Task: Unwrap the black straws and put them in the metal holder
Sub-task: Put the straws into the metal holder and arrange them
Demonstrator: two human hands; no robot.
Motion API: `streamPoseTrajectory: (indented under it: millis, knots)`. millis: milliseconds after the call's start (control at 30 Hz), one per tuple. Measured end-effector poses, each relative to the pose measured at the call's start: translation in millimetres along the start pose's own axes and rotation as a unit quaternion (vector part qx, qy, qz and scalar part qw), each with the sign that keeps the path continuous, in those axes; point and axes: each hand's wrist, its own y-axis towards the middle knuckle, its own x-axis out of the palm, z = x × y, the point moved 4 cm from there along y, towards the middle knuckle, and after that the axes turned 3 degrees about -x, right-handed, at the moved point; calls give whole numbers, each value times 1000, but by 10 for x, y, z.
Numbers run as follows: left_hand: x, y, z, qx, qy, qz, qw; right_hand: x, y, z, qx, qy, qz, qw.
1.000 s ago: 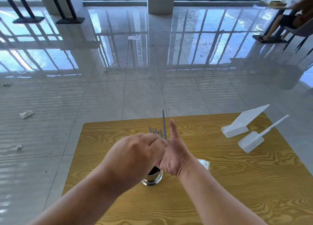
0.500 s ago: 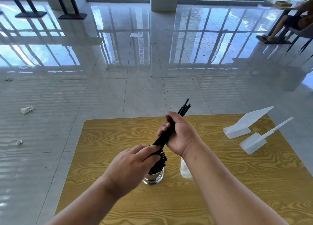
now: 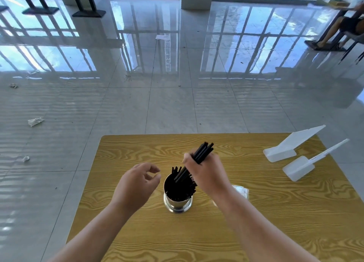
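Near the frame's lower centre, the right hand [image 3: 206, 173] gripped a bare bundle of straws [image 3: 202, 152], tips entering the holder [image 3: 178, 201], which already held many. The left hand [image 3: 136, 183] hovered beside it, loosely open. Insertion seemed nearly finished; the wrapper [image 3: 241, 190] lay discarded behind the right wrist.

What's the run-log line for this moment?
right hand: grips bundle of black straws, lower ends at metal holder mouth | left hand: open, empty, beside holder | wrapper: on table
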Motion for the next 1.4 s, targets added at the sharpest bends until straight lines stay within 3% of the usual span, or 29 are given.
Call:
streamPoseTrajectory:
  millis: [133, 300, 433, 500, 633, 1000, 1400]
  knots:
    - [238, 53, -15, -66, 50, -98, 992, 222, -153, 223, 22, -66, -43, 997]
    - [493, 12, 109, -38, 69, -160, 984, 73, -281, 490, 101, -49, 58, 992]
    - [684, -94, 228, 0, 109, -195, 975, 172, -350, 721, 243, 4, -31, 970]
    - [762, -132, 304, 17, 129, -193, 973, 235, -369, 768, 274, 46, -48, 959]
    - [825, -146, 418, 36, 169, -169, 970, 282, -382, 744, 272, 95, -39, 957]
    - [681, -54, 455, 100, 220, -120, 963, 181, -445, 721, 259, 65, -34, 963]
    - [119, 27, 764, 94, 159, -65, 981, 52, -426, 593, 224, 56, 10, 973]
